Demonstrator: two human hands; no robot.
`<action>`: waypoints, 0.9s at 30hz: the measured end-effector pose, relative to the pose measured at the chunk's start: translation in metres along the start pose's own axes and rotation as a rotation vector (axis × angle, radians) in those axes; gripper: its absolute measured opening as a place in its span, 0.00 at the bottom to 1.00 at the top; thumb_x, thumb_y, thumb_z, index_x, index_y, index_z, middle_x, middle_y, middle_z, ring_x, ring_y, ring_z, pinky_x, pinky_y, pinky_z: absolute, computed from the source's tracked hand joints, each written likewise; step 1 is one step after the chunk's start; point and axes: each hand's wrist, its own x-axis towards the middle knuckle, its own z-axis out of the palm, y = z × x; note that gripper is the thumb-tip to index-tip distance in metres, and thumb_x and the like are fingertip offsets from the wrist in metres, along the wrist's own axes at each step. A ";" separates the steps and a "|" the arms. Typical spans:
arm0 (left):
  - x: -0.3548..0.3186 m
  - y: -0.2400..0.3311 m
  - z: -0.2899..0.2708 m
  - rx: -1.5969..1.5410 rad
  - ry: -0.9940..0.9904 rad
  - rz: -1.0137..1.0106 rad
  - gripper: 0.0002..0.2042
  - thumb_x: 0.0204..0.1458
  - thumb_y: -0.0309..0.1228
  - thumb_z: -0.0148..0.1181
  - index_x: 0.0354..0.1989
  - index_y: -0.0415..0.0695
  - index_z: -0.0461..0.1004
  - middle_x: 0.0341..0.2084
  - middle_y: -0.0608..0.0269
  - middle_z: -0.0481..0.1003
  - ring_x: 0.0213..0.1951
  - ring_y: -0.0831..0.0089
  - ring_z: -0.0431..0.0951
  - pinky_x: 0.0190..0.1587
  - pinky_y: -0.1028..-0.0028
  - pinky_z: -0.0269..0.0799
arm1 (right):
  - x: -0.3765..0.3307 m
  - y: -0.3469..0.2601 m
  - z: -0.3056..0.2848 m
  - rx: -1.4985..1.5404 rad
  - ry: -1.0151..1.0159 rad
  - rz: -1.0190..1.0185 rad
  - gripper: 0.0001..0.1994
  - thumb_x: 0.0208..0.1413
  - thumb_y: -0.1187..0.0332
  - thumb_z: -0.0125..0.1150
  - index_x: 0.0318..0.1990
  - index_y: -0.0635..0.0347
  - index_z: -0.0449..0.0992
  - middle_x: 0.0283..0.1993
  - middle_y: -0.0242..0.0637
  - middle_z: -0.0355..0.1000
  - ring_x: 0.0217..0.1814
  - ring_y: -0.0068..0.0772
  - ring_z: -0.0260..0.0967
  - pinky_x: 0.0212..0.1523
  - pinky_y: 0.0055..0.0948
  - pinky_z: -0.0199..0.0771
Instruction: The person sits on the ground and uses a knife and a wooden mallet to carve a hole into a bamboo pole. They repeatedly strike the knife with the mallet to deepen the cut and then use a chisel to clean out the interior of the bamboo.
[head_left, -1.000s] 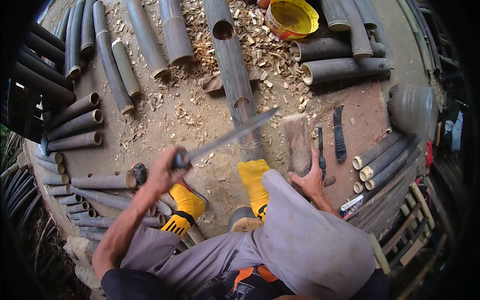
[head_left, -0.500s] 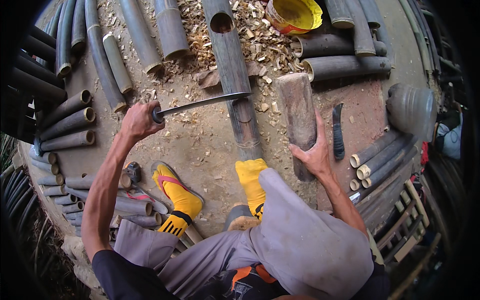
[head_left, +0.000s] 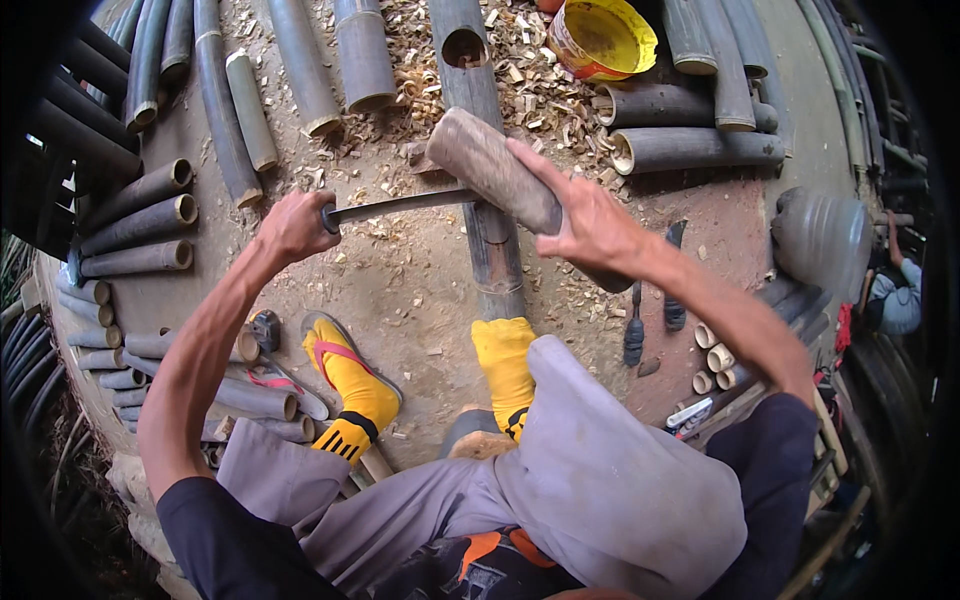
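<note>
My left hand [head_left: 297, 228] is closed round the dark handle of a machete [head_left: 400, 206], whose blade reaches rightward onto a thick bamboo pole [head_left: 495, 268]. In my right hand [head_left: 592, 228] is a heavy wooden block [head_left: 490, 165], tilted across the pole. The block's far end hangs over the machete's tip and hides it; whether the two touch, I cannot tell. The pole runs lengthwise away from me, with a round hole cut in its far part. At its near end rests my foot in a yellow sock [head_left: 503, 362].
Wood chips [head_left: 520, 90] litter the ground round the pole. A yellow bucket [head_left: 603, 40] stands at the far right by bamboo tubes [head_left: 700, 148]. Two dark-handled tools, one a slim tool [head_left: 634, 335], lie right. More bamboo lengths [head_left: 140, 258] lie left. Another person [head_left: 893, 300] is at the right edge.
My right hand has lifted the wooden block off the ground and swung it left over the machete and pole. A slim tool now shows where the block stood. The machete stays on the pole.
</note>
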 end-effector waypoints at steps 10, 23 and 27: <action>-0.002 -0.006 0.002 -0.049 0.003 0.021 0.13 0.35 0.32 0.59 0.30 0.39 0.77 0.21 0.45 0.76 0.27 0.50 0.78 0.36 0.61 0.74 | 0.013 -0.041 -0.046 -0.062 0.343 -0.291 0.43 0.42 0.65 0.67 0.67 0.51 0.50 0.59 0.54 0.65 0.57 0.50 0.68 0.59 0.42 0.70; -0.003 -0.004 0.001 -0.058 -0.075 -0.040 0.15 0.34 0.31 0.59 0.33 0.39 0.78 0.24 0.45 0.77 0.30 0.51 0.78 0.39 0.61 0.75 | 0.012 -0.071 -0.108 0.233 0.506 -0.406 0.42 0.41 0.59 0.64 0.67 0.52 0.54 0.50 0.55 0.70 0.51 0.46 0.70 0.51 0.38 0.74; 0.003 0.001 0.001 -0.050 -0.061 -0.005 0.15 0.34 0.31 0.59 0.34 0.39 0.78 0.24 0.45 0.77 0.29 0.51 0.78 0.38 0.61 0.75 | 0.012 -0.059 -0.080 0.349 0.427 -0.303 0.42 0.40 0.60 0.66 0.66 0.52 0.54 0.52 0.54 0.69 0.53 0.46 0.70 0.53 0.38 0.73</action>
